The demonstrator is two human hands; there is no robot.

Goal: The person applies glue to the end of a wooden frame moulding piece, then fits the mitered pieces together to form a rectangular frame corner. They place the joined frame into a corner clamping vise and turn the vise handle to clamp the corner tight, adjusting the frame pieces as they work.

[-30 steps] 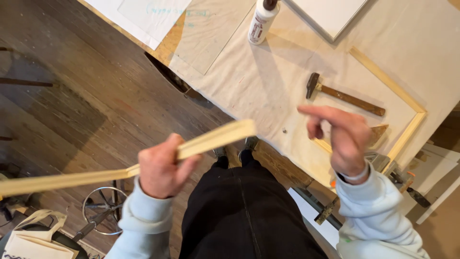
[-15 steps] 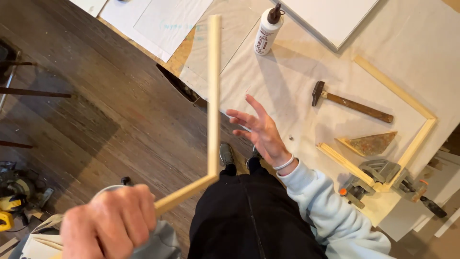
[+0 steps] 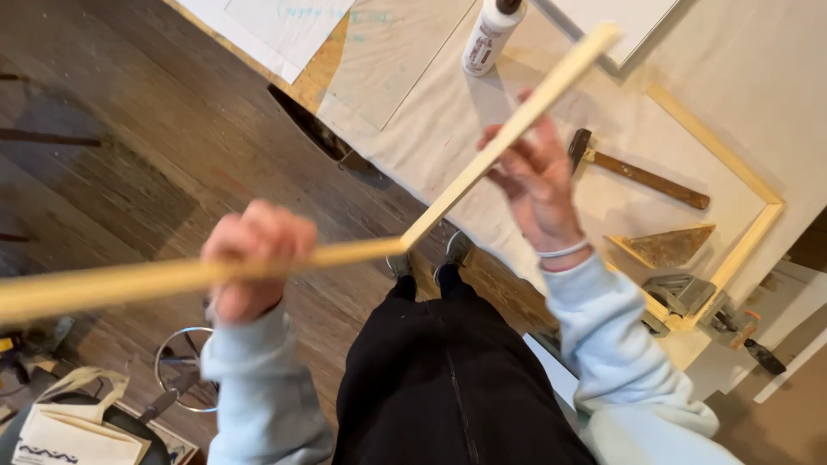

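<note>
- The left hand (image 3: pixel 250 258) is a closed fist around one arm of an L-shaped wooden frame piece (image 3: pixel 362 251), held in the air above the wooden floor (image 3: pixel 146 129).
- The right hand (image 3: pixel 538 185) grips the other arm, which slants up over the cloth-covered table (image 3: pixel 413 112).
- On the table lie a glue bottle (image 3: pixel 488 39), a hammer (image 3: pixel 633 170) and another wooden frame (image 3: pixel 758 185).

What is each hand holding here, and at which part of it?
An L-shaped wooden frame piece. The left hand grips one strip partway along; the right hand holds the other strip near its middle.
</note>
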